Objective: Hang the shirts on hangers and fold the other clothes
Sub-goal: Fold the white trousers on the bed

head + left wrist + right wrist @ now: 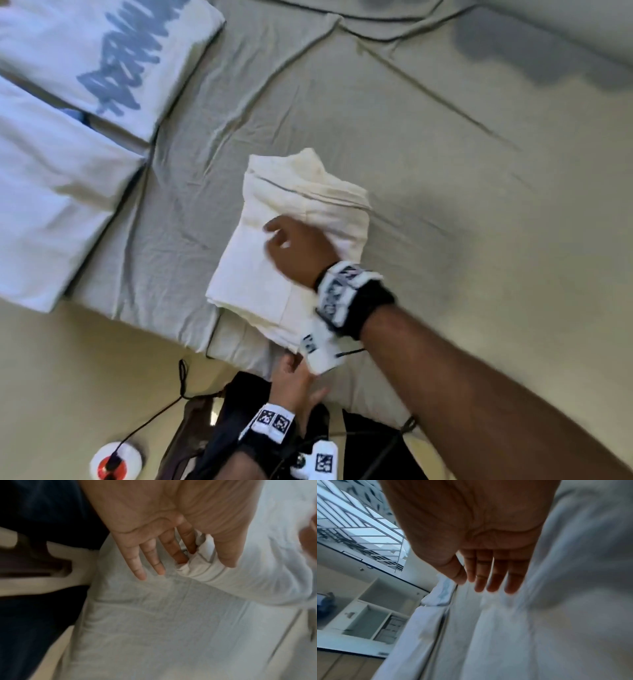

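Observation:
A cream garment, folded into a thick rectangle, lies on the bed near its front edge. My right hand lies flat on top of it with straight fingers. The right wrist view shows that hand stretched over pale cloth. My left hand reaches up from below to the garment's near corner. In the left wrist view a bunched edge of the garment sits pinched between the thumb and first fingers of the left hand. No hanger is in view.
The grey-green bed sheet spreads wide to the right. Two pale pillows lie at the left. Dark clothing hangs below the bed edge. A white and orange cable reel with a black cord sits on the floor.

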### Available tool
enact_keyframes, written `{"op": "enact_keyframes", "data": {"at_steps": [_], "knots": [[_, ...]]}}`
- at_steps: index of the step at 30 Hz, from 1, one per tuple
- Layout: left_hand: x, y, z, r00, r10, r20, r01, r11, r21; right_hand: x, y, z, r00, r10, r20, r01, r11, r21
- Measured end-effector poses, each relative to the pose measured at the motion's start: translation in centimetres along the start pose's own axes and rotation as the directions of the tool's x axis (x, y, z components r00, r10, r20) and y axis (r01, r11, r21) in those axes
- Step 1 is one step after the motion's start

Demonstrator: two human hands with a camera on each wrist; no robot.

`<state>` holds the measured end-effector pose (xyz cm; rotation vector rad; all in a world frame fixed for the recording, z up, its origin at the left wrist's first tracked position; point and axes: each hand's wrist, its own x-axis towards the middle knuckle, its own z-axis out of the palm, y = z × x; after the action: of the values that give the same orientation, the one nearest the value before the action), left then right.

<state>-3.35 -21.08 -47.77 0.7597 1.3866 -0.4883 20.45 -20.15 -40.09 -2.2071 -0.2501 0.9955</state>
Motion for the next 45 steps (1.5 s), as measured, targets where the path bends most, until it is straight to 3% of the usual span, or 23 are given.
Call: {"op": "enact_keyframes", "data": {"at_steps": [1,2,4,6,9,11,14,16,18,20,23,26,27,28,30,32,33,34,36,39,41,43,45], "knots": [[-0.7,0.6,0.7,0.999,-0.008,0.046,0.010,0.999,-0.040,0.1,1.5,-1.6,0.976,-0.069,-0.207,0.065,0.998,-0.026],[-1.0,0.7,1.3,0.998,-0.021,0.064,0.026,0.996,-0.090,0.2,3.3,-3.6,0.916,-0.115,-0.385,0.097,0.993,-0.066],[-1.1,0.6,2.6,0.998,-0.008,0.055,0.015,0.991,-0.131,0.3,7.4,-7.3,0.821,-0.188,-0.539,0.059,0.967,-0.248],[-0.7,0.6,3.4,1.000,0.024,0.002,-0.023,0.989,-0.148,0.3,9.7,-9.3,0.891,-0.035,-0.453,-0.136,0.931,-0.339],[-0.8,1.7,4.5,0.998,0.050,-0.048,-0.062,0.950,-0.305,2.5,11.4,-10.3,0.962,0.186,-0.197,-0.195,0.980,-0.027],[-0.8,2.6,5.0,0.998,0.040,-0.045,-0.054,0.927,-0.372,3.7,11.3,-9.4,0.963,0.257,-0.086,-0.254,0.966,0.044],[-1.1,3.6,5.4,0.997,0.050,-0.052,-0.063,0.957,-0.284,4.2,12.0,-8.7,0.968,0.214,-0.133,-0.226,0.970,-0.087],[-0.7,4.0,4.6,0.990,0.103,-0.094,-0.120,0.974,-0.193,2.7,13.3,-8.8,0.951,0.210,-0.229,-0.216,0.977,-0.001],[1.0,4.0,2.7,0.962,0.250,-0.112,-0.248,0.968,0.037,-1.5,15.7,-8.6,0.903,0.230,-0.362,-0.200,0.973,0.118],[2.5,4.2,1.2,0.924,0.383,-0.023,-0.364,0.895,0.258,-7.6,18.7,-7.4,0.803,0.369,-0.468,-0.176,0.897,0.406],[0.6,7.8,3.0,0.846,0.483,0.224,-0.521,0.665,0.534,-16.3,22.8,-3.8,0.664,0.601,-0.445,-0.144,0.687,0.712],[1.1,10.0,6.0,0.807,0.468,0.360,-0.565,0.436,0.701,-20.2,25.2,-0.4,0.596,0.683,-0.423,-0.191,0.632,0.751],[1.4,10.2,6.6,0.759,0.532,0.374,-0.596,0.340,0.727,-20.7,25.4,0.1,0.553,0.688,-0.470,-0.210,0.661,0.720],[1.0,10.3,6.9,0.677,0.621,0.394,-0.630,0.215,0.746,-20.9,25.7,0.4,0.492,0.656,-0.573,-0.253,0.737,0.626],[-0.5,9.9,7.3,0.415,0.731,0.541,-0.624,-0.204,0.754,-20.9,25.1,0.4,0.434,0.467,-0.770,-0.388,0.869,0.308],[-3.2,9.1,8.3,0.209,0.587,0.782,-0.569,-0.577,0.586,-19.9,23.2,0.3,0.521,0.272,-0.809,-0.440,0.898,0.019],[-3.7,8.5,9.0,0.144,0.471,0.870,-0.535,-0.703,0.469,-19.2,22.4,0.2,0.599,0.198,-0.776,-0.436,0.894,-0.108],[-3.6,7.9,9.7,0.114,0.363,0.925,-0.496,-0.786,0.370,-18.5,22.1,0.2,0.672,0.136,-0.728,-0.421,0.879,-0.224],[-1.4,8.1,10.4,0.173,0.229,0.958,-0.395,-0.875,0.281,-16.9,22.9,0.8,0.757,0.076,-0.649,-0.402,0.837,-0.370],[3.6,9.7,11.1,0.321,0.168,0.932,-0.344,-0.896,0.280,-14.1,26.2,1.8,0.765,0.127,-0.631,-0.446,0.812,-0.377],[5.4,9.8,11.4,0.349,0.160,0.923,-0.318,-0.907,0.277,-12.7,27.9,2.5,0.772,0.128,-0.623,-0.450,0.802,-0.393],[5.4,9.6,11.2,0.340,0.171,0.925,-0.302,-0.911,0.280,-13.1,28.6,2.6,0.779,0.100,-0.619,-0.429,0.805,-0.409],[4.9,10.0,9.8,0.369,0.258,0.893,-0.301,-0.876,0.377,-14.8,30.1,3.1,0.734,0.139,-0.665,-0.467,0.814,-0.345]]}}
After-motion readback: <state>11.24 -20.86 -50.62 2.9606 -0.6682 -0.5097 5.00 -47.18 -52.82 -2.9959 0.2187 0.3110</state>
